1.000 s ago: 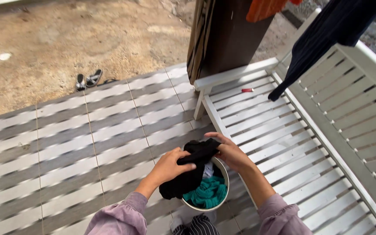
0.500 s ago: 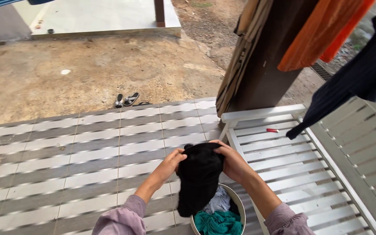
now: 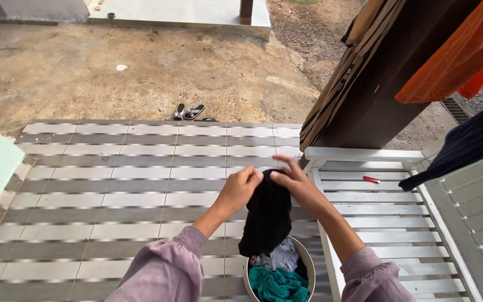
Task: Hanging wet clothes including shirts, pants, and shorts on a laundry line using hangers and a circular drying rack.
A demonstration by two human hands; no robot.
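Note:
A black garment (image 3: 266, 215) hangs down from both my hands above a round metal bowl (image 3: 308, 262). My left hand (image 3: 240, 187) pinches its top edge on the left. My right hand (image 3: 297, 184) grips the top edge on the right, with some fingers spread. The bowl sits on the striped floor beside a white slatted bench (image 3: 387, 223) and holds a teal cloth (image 3: 278, 284) and a pale grey cloth (image 3: 279, 258). The garment's lower end reaches into the bowl.
A small red object (image 3: 371, 179) lies on the bench seat. A dark post (image 3: 375, 95) stands behind the bench with striped fabric, orange cloth (image 3: 448, 56) and a dark garment (image 3: 465, 145) hanging nearby. A pair of sandals (image 3: 188, 112) lies at the tiled floor's edge by bare ground.
I have lifted the black garment up out of the bowl and both hands have shifted to its top edge. The view has tilted upward and the garment now hangs lengthwise.

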